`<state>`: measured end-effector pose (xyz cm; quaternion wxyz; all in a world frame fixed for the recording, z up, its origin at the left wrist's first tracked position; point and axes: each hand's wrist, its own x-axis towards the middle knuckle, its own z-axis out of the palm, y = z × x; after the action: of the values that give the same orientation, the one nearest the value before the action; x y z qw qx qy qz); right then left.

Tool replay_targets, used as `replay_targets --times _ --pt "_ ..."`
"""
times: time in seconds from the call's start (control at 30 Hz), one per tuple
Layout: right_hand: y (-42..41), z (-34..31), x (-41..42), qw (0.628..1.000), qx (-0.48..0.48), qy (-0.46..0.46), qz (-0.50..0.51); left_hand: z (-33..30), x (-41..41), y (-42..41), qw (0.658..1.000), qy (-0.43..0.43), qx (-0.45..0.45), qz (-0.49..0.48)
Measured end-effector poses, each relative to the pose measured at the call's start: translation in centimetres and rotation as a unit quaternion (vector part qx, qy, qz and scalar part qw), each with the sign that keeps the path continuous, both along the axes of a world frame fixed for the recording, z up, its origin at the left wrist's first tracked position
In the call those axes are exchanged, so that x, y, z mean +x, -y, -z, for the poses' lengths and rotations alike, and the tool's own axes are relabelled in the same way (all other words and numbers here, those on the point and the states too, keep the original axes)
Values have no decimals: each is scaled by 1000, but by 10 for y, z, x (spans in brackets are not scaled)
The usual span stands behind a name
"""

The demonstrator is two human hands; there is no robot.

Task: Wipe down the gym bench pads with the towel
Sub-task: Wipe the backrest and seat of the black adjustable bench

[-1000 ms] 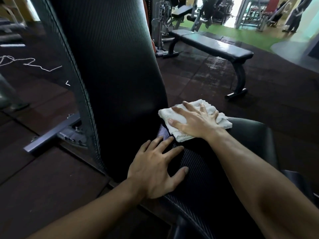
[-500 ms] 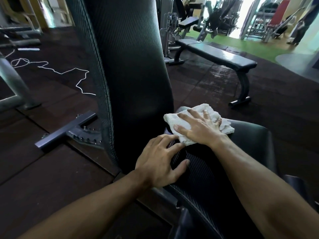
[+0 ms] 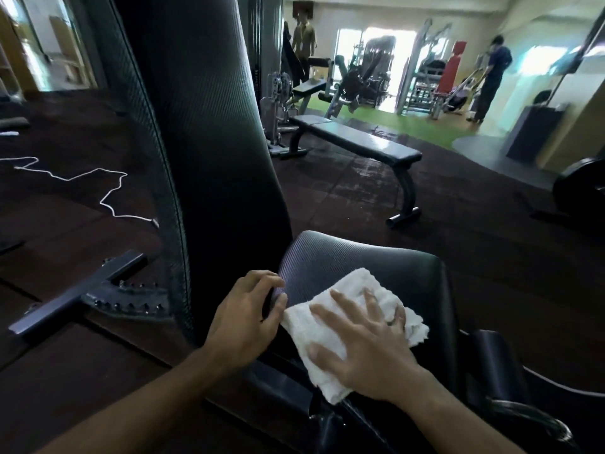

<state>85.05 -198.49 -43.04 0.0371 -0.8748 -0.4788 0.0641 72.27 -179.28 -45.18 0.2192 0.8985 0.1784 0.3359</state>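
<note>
A black textured seat pad (image 3: 376, 267) lies in front of me, with the tall upright back pad (image 3: 209, 142) rising at its left. A folded white towel (image 3: 347, 309) lies flat on the seat pad. My right hand (image 3: 370, 342) presses on the towel with fingers spread, palm down. My left hand (image 3: 248, 316) curls over the seat pad's left edge beside the back pad, its thumb near the towel's corner.
The bench's grey steel foot (image 3: 82, 296) lies on the dark rubber floor at left, near a white cord (image 3: 108, 194). A flat bench (image 3: 357, 142) stands behind. Two people (image 3: 491, 73) and gym machines are far back. A weight plate (image 3: 579, 185) sits at right.
My right hand has slid the towel toward me along the seat pad, away from the back pad. My left hand has shifted from lying flat to gripping the pad's edge. The view tilted up.
</note>
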Motion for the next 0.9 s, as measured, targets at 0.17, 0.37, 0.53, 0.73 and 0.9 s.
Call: replay_targets --times 0.17,0.37,0.53,0.73,0.9 --pt "27 3 2 997 -6 26 78 -5 8 7 998 -12 57 28" --pt "26 2 1 995 -22 29 92 -3 8 12 999 -27 31 33" --pt "17 -12 9 997 -4 50 57 -3 4 8 995 -53 72 38" --pt "2 -11 18 998 -60 -7 28 -8 1 0 994 -64 84 22" --pt "2 -10 16 997 -67 -15 39 -2 -4 -3 994 -74 83 11"
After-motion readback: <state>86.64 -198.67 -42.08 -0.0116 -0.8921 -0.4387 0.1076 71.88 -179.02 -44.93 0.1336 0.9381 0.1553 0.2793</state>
